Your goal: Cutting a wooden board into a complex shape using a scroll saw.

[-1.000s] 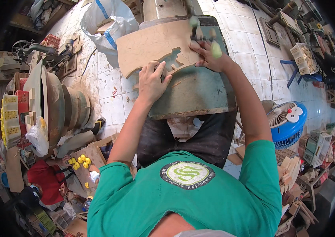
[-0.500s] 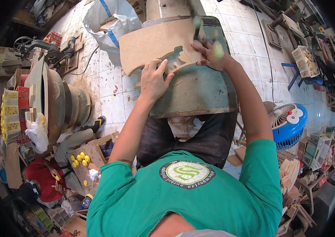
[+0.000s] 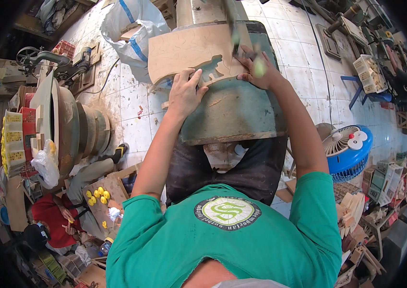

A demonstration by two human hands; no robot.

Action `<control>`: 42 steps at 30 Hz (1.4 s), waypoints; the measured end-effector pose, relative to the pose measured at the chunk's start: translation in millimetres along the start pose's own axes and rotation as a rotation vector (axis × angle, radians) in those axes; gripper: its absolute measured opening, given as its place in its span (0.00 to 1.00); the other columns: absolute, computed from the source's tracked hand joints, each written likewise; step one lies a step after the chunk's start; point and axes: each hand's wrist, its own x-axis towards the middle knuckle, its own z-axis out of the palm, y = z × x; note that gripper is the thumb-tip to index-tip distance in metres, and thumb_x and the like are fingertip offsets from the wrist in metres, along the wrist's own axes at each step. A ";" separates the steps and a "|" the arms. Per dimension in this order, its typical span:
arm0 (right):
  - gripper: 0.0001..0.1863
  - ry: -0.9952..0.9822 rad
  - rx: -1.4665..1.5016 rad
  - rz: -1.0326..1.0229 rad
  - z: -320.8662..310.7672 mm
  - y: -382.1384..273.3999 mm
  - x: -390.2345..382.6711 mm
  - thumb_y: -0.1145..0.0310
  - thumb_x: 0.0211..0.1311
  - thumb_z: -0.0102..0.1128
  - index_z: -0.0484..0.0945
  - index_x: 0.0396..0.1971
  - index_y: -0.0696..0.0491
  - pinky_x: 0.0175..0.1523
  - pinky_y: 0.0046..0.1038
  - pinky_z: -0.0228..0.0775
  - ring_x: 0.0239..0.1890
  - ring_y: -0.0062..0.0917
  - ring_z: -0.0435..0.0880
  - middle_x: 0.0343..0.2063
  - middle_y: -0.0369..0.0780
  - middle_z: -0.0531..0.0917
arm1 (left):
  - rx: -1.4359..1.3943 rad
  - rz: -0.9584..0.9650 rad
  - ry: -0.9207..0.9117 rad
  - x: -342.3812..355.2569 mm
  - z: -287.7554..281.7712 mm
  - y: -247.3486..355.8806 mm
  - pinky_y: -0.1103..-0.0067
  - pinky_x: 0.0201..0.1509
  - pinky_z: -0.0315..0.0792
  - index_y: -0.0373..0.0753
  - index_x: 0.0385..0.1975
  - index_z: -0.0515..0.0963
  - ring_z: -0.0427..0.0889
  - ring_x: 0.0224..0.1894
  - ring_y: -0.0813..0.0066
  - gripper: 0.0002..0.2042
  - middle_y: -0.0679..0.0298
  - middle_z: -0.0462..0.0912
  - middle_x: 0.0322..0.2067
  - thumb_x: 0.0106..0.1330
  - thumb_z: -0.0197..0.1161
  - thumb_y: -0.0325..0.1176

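A pale wooden board [image 3: 186, 48] with faint curvy lines and an animal-shaped cutout lies on the worn green metal machine table [image 3: 232, 120]. A blurred upright machine part [image 3: 233, 31] with green knobs stands over its right portion, partly hiding what is beneath. My left hand [image 3: 187, 96] grips the board's near edge beside the cutout, fingers bent over it. My right hand [image 3: 261, 72] holds the board at its right end, close to the upright part, with some fingertips hidden or blurred there.
A white sack [image 3: 129, 43] stands beyond the board. At left are a stepped round machine [image 3: 81, 132] and stacked baskets. A blue fan [image 3: 347, 163] is at right. A co-worker in red [image 3: 52, 216] works at lower left beside yellow pieces [image 3: 100, 194].
The board has shifted slightly rightward, with my left hand moving a little away from me along with it. The co-worker at lower left has shifted posture and hand position.
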 end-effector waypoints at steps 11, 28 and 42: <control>0.47 0.162 -0.125 0.261 12.5 -55.4 -39.3 0.33 0.71 0.52 0.57 0.81 0.45 0.81 0.63 0.39 0.84 0.52 0.43 0.82 0.47 0.51 | 0.001 0.152 -0.145 42.6 9.7 -37.5 0.61 0.74 0.68 0.38 0.66 0.79 0.74 0.70 0.50 0.27 0.53 0.74 0.69 0.65 0.72 0.33; 0.40 0.285 -0.171 0.487 -11.8 37.2 23.9 0.34 0.72 0.51 0.69 0.75 0.43 0.77 0.65 0.50 0.77 0.46 0.63 0.74 0.50 0.69 | -0.016 -0.591 -0.166 21.7 58.8 105.7 0.42 0.81 0.30 0.25 0.79 0.44 0.41 0.82 0.31 0.65 0.25 0.48 0.76 0.58 0.69 0.72; 0.39 0.350 -0.045 0.640 -16.6 12.4 -39.1 0.36 0.67 0.59 0.74 0.70 0.47 0.67 0.52 0.69 0.62 0.52 0.79 0.60 0.55 0.80 | 0.019 -0.390 -0.225 33.7 59.8 68.6 0.46 0.83 0.36 0.24 0.79 0.48 0.44 0.83 0.38 0.65 0.31 0.52 0.77 0.55 0.72 0.70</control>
